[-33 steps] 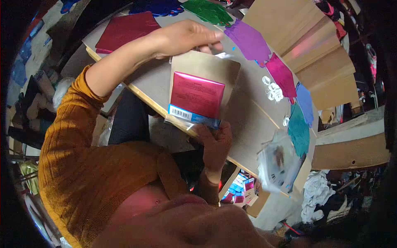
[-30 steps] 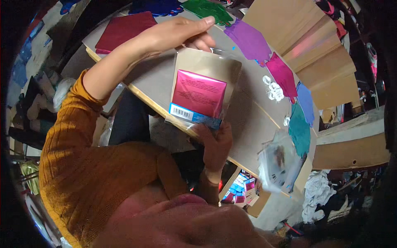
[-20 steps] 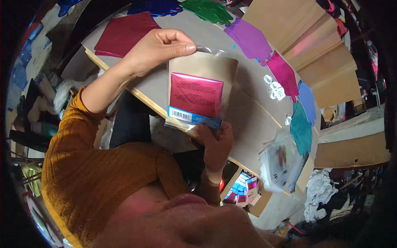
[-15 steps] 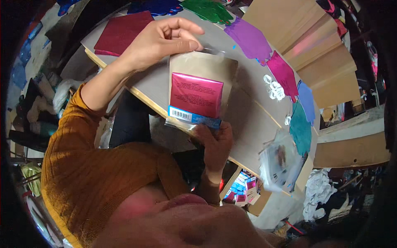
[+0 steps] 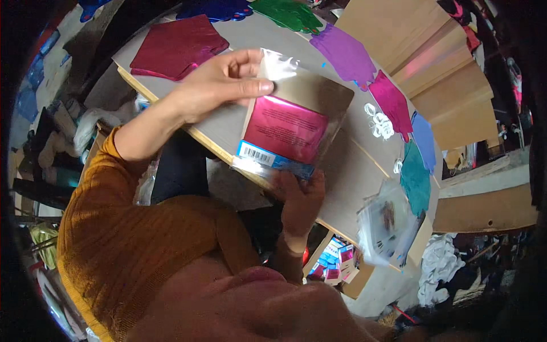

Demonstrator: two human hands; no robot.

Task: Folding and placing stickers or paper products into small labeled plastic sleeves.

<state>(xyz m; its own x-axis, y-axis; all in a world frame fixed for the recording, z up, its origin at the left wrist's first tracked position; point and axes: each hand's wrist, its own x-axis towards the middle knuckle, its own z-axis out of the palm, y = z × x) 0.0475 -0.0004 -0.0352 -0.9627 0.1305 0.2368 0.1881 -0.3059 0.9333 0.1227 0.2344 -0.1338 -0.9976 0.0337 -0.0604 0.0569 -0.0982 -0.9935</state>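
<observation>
Fingertips of my right hand (image 5: pixel 299 196) pinch bottom edge of clear packet (image 5: pixel 290 122); left hand (image 5: pixel 219 85) clamps thumb on its top corner flap. Packet hangs above grey table (image 5: pixel 353 171). I'd steady the base, peel flap slowly. Beyond packet: foil shapes (image 5: pixel 393 102).

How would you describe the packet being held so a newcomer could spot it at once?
Above the grey table, between the left hand and the right hand, is a clear plastic packet with a brown card backing and shiny magenta foil. Unlike the loose foil shapes on the table, it has a blue barcode strip along its lower edge.
</observation>
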